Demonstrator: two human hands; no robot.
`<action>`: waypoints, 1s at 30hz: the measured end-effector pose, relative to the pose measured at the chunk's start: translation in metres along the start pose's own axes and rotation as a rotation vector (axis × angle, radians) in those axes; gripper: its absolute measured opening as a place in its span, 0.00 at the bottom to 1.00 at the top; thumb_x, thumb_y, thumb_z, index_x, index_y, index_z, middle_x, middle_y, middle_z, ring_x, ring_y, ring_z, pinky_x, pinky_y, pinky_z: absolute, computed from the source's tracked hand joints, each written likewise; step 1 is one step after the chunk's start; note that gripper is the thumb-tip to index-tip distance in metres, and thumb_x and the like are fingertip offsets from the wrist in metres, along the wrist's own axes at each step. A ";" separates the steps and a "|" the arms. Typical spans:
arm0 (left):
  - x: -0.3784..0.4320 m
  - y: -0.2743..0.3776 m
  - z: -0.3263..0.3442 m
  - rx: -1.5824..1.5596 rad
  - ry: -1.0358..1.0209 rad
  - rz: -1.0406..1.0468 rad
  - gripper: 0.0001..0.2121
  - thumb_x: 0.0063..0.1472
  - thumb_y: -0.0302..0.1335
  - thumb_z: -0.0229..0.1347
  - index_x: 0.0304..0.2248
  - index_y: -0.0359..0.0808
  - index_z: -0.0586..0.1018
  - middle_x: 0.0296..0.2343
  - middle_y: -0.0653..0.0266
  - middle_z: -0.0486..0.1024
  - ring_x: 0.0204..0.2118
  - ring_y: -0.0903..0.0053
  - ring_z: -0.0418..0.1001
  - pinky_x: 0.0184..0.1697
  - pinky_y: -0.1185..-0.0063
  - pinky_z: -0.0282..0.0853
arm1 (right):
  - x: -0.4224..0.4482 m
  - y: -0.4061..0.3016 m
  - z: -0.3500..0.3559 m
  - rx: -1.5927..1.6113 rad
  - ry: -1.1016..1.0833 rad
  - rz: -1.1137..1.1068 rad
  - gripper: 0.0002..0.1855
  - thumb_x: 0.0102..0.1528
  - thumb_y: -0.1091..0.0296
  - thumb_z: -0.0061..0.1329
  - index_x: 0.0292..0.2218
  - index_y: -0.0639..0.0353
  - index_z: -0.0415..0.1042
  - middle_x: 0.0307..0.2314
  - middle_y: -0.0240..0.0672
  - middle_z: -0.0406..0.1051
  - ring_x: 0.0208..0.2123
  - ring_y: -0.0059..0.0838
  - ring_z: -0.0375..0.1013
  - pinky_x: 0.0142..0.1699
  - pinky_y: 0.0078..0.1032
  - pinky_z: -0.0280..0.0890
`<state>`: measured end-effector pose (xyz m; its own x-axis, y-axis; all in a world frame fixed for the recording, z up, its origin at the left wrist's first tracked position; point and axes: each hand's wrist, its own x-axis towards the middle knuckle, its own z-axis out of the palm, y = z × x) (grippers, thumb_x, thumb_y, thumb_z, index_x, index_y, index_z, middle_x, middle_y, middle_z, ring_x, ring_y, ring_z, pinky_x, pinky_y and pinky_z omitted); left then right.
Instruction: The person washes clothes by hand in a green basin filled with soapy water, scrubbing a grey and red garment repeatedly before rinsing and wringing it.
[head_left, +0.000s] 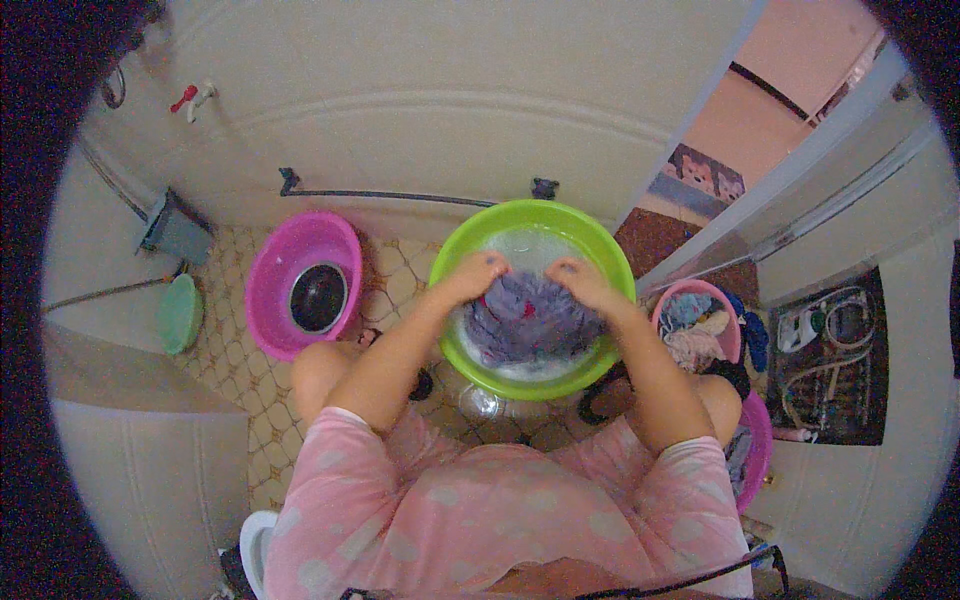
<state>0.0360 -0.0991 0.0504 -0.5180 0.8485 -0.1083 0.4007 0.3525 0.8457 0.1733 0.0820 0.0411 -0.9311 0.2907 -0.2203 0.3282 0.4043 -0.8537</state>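
Observation:
A round lime-green plastic basin (534, 390) stands on the floor between my knees, with sudsy water (525, 241) in it. Bunched in the water lies a wet grey-purple cloth (536, 319) with small red patches. My left hand (480, 274) grips the cloth's upper left edge. On the upper right, my right hand (574, 279) holds the same cloth, so a stretch of it spans between both hands. The fingertips are partly hidden in the folds, and the cloth's lower part sinks into the foam.
Left of me sits a magenta basin (262, 300) with a dark round object (319, 298) inside. A pink laundry basket (733, 322) full of clothes and another magenta tub (761, 450) stand at my right. A dark pipe (390, 196) runs along the wall, and a red-handled tap (196, 99) is upper left.

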 end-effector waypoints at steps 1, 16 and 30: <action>0.003 0.007 -0.008 -0.084 0.094 0.030 0.12 0.51 0.32 0.41 0.26 0.34 0.73 0.27 0.52 0.70 0.31 0.63 0.68 0.34 0.74 0.61 | 0.005 -0.004 -0.012 0.089 -0.009 0.046 0.18 0.45 0.53 0.41 0.29 0.60 0.69 0.31 0.42 0.67 0.33 0.36 0.66 0.39 0.30 0.59; 0.009 -0.013 0.061 0.697 0.369 0.053 0.18 0.42 0.36 0.53 0.34 0.39 0.70 0.28 0.53 0.65 0.33 0.61 0.64 0.33 0.68 0.60 | 0.028 0.006 0.019 -0.496 0.128 -0.090 0.26 0.44 0.59 0.45 0.43 0.60 0.58 0.38 0.50 0.60 0.42 0.45 0.58 0.47 0.33 0.53; 0.072 -0.055 0.080 -1.006 0.222 -0.350 0.18 0.52 0.40 0.42 0.36 0.34 0.69 0.36 0.57 0.66 0.38 0.68 0.63 0.41 0.74 0.57 | 0.035 0.010 0.056 0.058 0.405 0.017 0.24 0.45 0.53 0.42 0.38 0.64 0.62 0.34 0.50 0.63 0.38 0.45 0.63 0.43 0.33 0.56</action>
<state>0.0377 -0.0259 -0.0456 -0.6485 0.6379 -0.4154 -0.5459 -0.0094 0.8378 0.1352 0.0474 -0.0020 -0.7836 0.6199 -0.0406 0.3228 0.3504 -0.8792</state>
